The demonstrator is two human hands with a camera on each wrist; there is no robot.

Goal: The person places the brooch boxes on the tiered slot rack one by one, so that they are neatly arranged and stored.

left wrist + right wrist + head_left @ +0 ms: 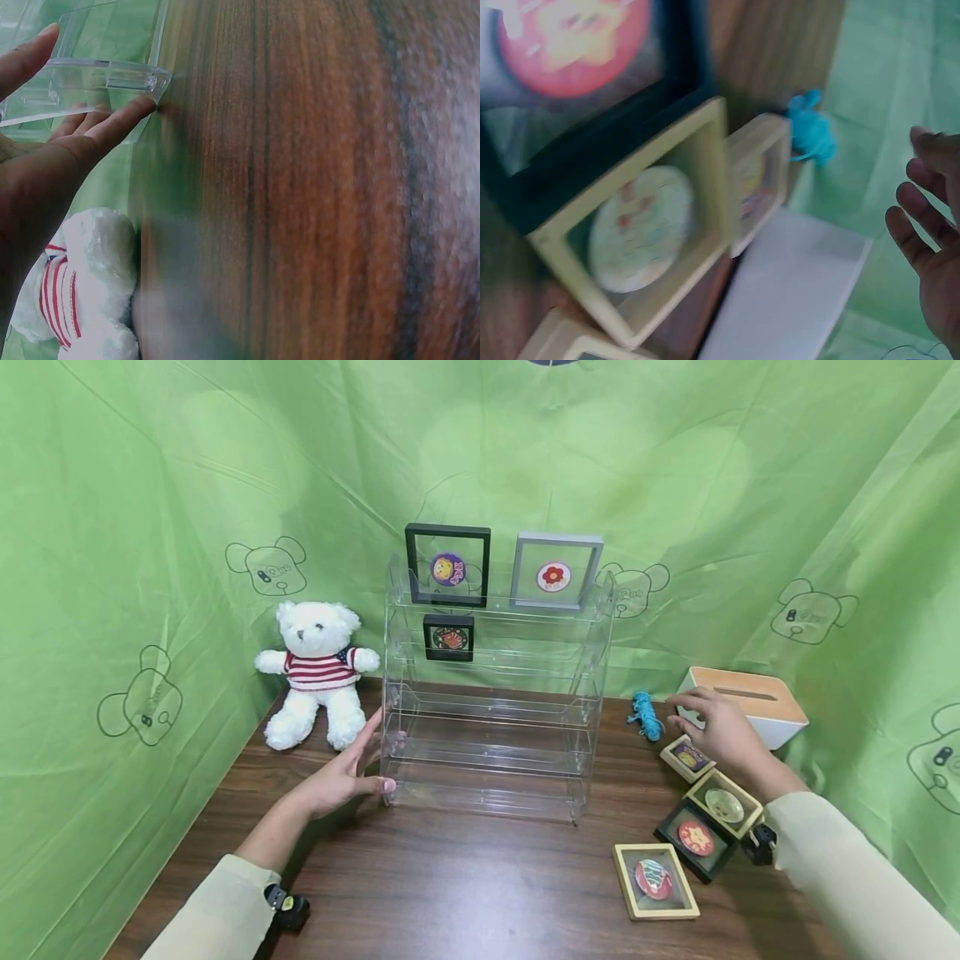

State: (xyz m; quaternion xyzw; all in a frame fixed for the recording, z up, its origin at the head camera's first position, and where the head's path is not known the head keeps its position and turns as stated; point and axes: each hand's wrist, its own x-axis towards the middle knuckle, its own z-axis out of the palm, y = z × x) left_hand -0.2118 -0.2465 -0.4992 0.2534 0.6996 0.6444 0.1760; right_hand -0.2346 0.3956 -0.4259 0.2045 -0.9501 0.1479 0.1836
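Observation:
A clear tiered display rack [487,752] stands on the wooden table. Its left side panel is touched by my left hand [330,787], fingers straight and thumb spread toward the front edge. The left wrist view shows this hand [52,150] with fingertips at a lower corner of the rack [112,79]. Above the small pale-framed badge [687,757], my right hand [716,731] hovers with loosely bent fingers and nothing in them. In the right wrist view the right hand [937,225] is apart from the small frame [761,176] and the pale frame with a round badge [641,225].
A black frame [447,565], a grey frame [557,570] and a small black frame [448,638] stand on the rack. A black frame [696,838] and pale frames [724,803] lie right. Around are a teddy bear [318,677], blue yarn bundle [645,717] and tissue box [757,697].

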